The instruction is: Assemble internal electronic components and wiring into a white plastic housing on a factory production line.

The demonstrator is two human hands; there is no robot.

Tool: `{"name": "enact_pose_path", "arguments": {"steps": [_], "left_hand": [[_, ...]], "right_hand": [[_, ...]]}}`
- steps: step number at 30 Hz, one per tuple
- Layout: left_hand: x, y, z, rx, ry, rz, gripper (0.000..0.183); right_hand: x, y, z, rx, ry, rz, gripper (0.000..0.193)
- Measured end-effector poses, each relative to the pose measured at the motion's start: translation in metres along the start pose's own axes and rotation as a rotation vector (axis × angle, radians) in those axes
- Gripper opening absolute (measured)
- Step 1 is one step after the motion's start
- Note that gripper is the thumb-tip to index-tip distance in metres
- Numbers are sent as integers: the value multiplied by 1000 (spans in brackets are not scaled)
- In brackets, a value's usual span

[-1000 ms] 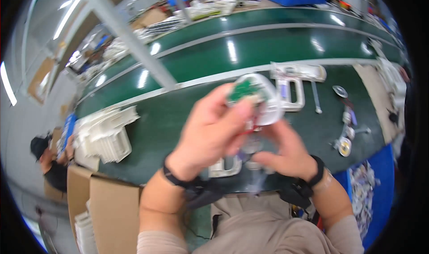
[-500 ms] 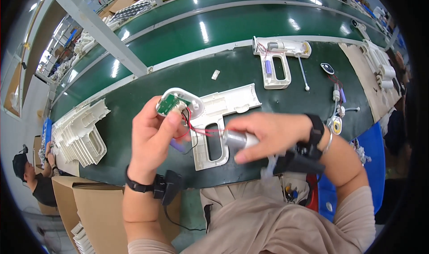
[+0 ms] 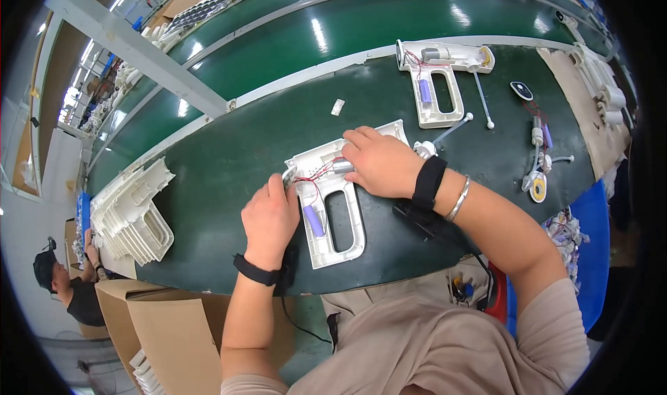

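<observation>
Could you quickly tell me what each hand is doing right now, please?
Left hand: curled, resting on the left edge of the white housing shell on the bench.
Right hand: fingers pressing a small grey motor into the shell's top.

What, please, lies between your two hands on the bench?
The white handle-shaped housing, with red wires and a purple cell inside, seen in the head view.

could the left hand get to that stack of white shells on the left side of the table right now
Probably yes. The left hand rests at the edge of the white handle shell on the green table, and the stack of white shells lies to its left with only bare table surface between them. It would have to let go first.
</observation>
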State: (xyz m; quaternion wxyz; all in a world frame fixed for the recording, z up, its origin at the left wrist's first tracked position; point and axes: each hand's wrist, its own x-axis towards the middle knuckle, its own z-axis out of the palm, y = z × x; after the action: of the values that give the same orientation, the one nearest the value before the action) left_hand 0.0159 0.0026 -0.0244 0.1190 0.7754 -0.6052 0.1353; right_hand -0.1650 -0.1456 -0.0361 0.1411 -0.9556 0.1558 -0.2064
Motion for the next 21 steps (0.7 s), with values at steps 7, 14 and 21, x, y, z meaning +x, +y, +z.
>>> {"name": "enact_pose_path", "arguments": {"steps": [7,14,21], "left_hand": [[5,9,-3,118,-101,-146,29],[9,9,5,55,43,-193,39],[8,8,7,-98,1,-164,36]], "right_hand": [[-3,-11,5,34,-42,96,34],[-3,-9,5,40,-30,111,35],[-8,-4,6,64,30,87,33]]}}
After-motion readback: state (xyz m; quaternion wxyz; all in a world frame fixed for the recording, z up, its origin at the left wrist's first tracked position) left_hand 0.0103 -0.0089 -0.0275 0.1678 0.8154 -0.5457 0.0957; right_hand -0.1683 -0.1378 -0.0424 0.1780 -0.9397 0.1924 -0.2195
